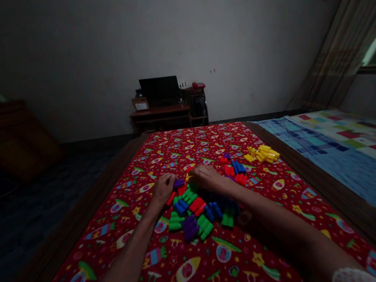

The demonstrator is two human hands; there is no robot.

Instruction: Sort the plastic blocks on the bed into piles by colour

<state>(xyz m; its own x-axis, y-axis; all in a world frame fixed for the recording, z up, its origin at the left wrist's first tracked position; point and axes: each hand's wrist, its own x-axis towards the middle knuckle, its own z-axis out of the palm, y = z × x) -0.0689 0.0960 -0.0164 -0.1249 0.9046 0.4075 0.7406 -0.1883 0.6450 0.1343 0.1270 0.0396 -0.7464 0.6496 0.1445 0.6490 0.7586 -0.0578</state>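
A pile of blocks [195, 213] is lying in the middle of the frame, on a red sheet [193, 272] with little rockets and stars on it. The blocks are green, blue, red and purple, and they are lying all mixed up and touching each other. The person is reaching both arms up from the bottom of the frame to the far edge of the pile. The left hand [164, 188] is resting knuckles up just left of the middle, with its fingers bent down onto the blocks, right beside a purple block [179, 183]. The right hand [207, 177] is resting just right of the middle, palm down, with its fingers curling over the blocks too. The two hands are sitting close together, with only a small gap between them. The fingers are hiding what is under them, so I cannot tell if either hand is gripping a block or only touching. Some red and blue blocks [234, 170] are lying just to the right of the right hand. A bunch of yellow blocks [262, 154] is sitting a bit farther up and right, apart from the pile. A blue blanket [352, 154] is lying at the right side of the frame. A desk [166, 113] with a black screen [160, 91] is standing at the top middle.
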